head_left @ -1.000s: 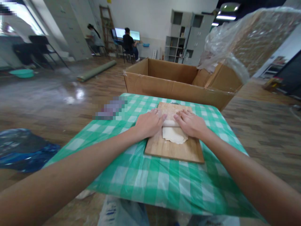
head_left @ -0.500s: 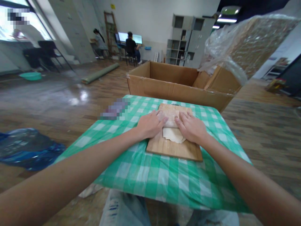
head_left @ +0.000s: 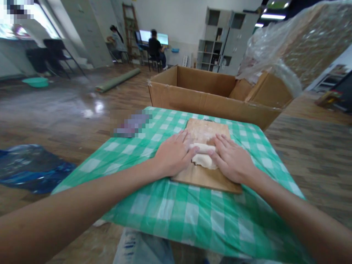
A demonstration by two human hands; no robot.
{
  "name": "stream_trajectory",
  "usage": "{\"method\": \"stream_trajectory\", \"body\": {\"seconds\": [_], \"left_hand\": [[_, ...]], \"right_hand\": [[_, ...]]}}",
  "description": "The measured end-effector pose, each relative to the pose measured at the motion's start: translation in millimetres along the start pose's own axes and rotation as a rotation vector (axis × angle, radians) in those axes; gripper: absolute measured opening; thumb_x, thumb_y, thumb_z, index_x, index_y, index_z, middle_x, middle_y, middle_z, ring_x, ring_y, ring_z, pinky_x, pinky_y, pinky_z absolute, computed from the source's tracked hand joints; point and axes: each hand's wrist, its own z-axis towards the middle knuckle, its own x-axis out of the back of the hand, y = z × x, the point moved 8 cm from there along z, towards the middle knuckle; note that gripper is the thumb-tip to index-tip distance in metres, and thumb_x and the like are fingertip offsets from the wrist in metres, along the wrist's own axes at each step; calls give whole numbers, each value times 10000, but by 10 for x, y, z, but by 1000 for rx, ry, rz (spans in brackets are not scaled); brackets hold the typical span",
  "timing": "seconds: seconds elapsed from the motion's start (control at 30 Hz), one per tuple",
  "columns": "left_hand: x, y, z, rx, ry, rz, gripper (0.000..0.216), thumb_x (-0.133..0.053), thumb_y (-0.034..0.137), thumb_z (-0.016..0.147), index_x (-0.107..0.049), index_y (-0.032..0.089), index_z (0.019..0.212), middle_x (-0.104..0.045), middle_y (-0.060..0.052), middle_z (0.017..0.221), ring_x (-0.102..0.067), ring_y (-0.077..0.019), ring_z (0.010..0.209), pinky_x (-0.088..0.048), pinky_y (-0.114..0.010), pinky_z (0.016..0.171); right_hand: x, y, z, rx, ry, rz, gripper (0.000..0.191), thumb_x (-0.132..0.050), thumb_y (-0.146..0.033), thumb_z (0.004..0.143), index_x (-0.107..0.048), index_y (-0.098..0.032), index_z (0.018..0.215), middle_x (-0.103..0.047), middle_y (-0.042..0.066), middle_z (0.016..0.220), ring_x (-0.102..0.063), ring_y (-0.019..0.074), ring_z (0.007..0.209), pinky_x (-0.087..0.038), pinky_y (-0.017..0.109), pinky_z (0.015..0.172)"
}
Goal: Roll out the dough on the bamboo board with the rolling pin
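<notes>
My hands have come back toward me along the board (head_left: 205,176) since a second ago, and the dough (head_left: 203,159) has come with them. A second ago a flat flap of it lay spread below my fingers; now most of that flap is taken up into a thicker, shorter roll between my palms, so I judge the rolling-up nearly done. My left hand (head_left: 172,154) lies flat and spread on the roll's left end, my right hand (head_left: 232,161) flat and spread on its right end; neither grips, both press down. The roll sits near the middle of the board, on the worktop (head_left: 165,205).

Both ends of the roll are hidden under my palms, so I cannot tell how long it is. A blurred patch (head_left: 132,124) covers something at the worktop's far left corner. The box (head_left: 209,99) behind shows only its walls; I cannot see into it.
</notes>
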Motion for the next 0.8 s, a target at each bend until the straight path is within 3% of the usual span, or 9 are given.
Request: {"method": "stream_trajectory", "body": {"seconds": [0.27, 0.37, 0.43, 0.57, 0.7, 0.8], "left_hand": [[-114, -233, 543, 59, -86, 62, 579, -165, 413, 1129, -617, 126, 1350, -631, -166, 1454, -574, -307, 1376, -466, -458, 1108], [-126, -272, 640, 73, -92, 29, 476, -284, 408, 1130, -650, 153, 1298, -685, -148, 1339, -655, -303, 1234, -523, -463, 1033], [-110, -281, 673, 81, -66, 8, 366, -467, 408, 1093, -647, 164, 1297, -677, -128, 1310, -672, -278, 1163, -558, -463, 992], [-28, -229, 644, 85, -16, 16, 415, -676, 393, 995, -613, 173, 1342, -635, -110, 1339, -666, -254, 1135, -591, -474, 950], [70, -133, 481, 77, 29, 33, 398, -659, 391, 1006, -618, 178, 1339, -633, -115, 1348, -664, -256, 1144, -587, -471, 959], [69, -58, 266, 63, 43, 56, 447, -511, 433, 1066, -610, 134, 1383, -615, -183, 1423, -600, -321, 1292, -489, -513, 1099]], "right_hand": [[-175, 267, 562, 13, -85, 9, 660, -120, -456, 1112, -605, -155, 1445, -577, 135, 1544, -483, 313, 1472, -362, 503, 1221], [-211, 294, 634, 42, -43, -33, 609, -151, -405, 1113, -622, -174, 1423, -610, 119, 1511, -506, 317, 1447, -386, 506, 1199], [-219, 295, 651, 49, -26, -72, 586, -160, -371, 1111, -630, -193, 1414, -643, 108, 1471, -541, 321, 1409, -415, 504, 1171], [-184, 239, 616, 56, -18, -131, 603, -131, -320, 1105, -621, -161, 1417, -666, 118, 1435, -579, 336, 1358, -459, 491, 1117], [-97, 142, 437, 36, 18, -116, 621, -142, -366, 1109, -612, -115, 1428, -605, 158, 1508, -560, 326, 1394, -452, 476, 1138], [-51, 29, 198, 54, 61, -88, 665, -159, -433, 1113, -531, -41, 1501, -507, 205, 1586, -450, 337, 1492, -384, 504, 1203]]}}
